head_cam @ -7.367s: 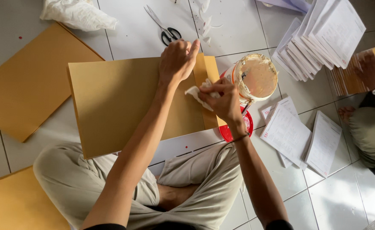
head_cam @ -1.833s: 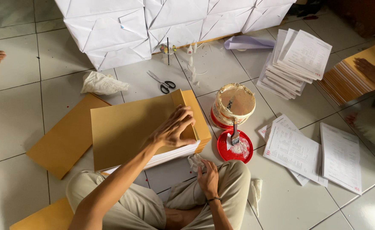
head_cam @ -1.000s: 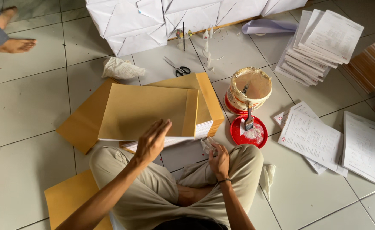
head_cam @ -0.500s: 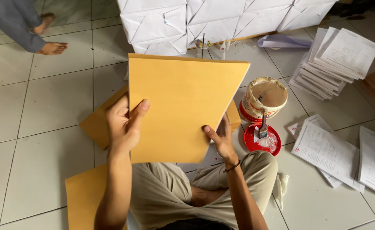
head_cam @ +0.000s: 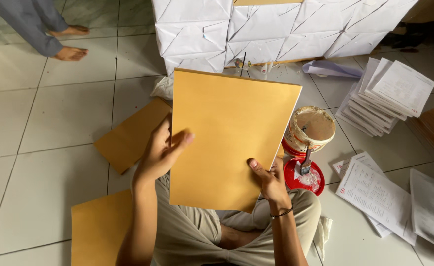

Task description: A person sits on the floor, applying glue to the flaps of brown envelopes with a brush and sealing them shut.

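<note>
Lifted higher and closer to the camera than half a second ago: large yellow-brown envelope (head_cam: pixel 232 140), now upright at centre frame, tilted slightly clockwise, hiding most of the stack beneath.

At 10 o'clock, bare feet (head_cam: pixel 70 53) and grey trouser leg of another person, well apart from the work. At 8 o'clock, flat envelopes (head_cam: pixel 128 140) of the same colour lying on the floor, one more (head_cam: pixel 99 229) beside the crossed legs.

Left hand (head_cam: pixel 160 155) at the envelope's left edge, thumb across the front face, fingers behind, pinching the paper. Right hand (head_cam: pixel 271 180) at the lower right edge, thumb on the front, fingers curled behind, also pinching; dark band at the wrist.

At 3 o'clock, glue tub (head_cam: pixel 309 129) smeared with paste, touching a red lid (head_cam: pixel 303 177) with a small brush (head_cam: pixel 306 161) resting on it. Further right, fanned stacks of printed sheets (head_cam: pixel 389 98) at 2 o'clock and loose sheets (head_cam: pixel 377 194) at 4 o'clock.

Likely risks: lower right corner swinging into the wet brush or tub just beside it and picking up paste; paper creasing under the two-point hold.

Surface: pale, glossy floor tiles (head_cam: pixel 34 162) with dark grout. At 12 o'clock, white-wrapped bundles (head_cam: pixel 276 29) stacked in a wall. Indoor setting, soft daylight.
</note>
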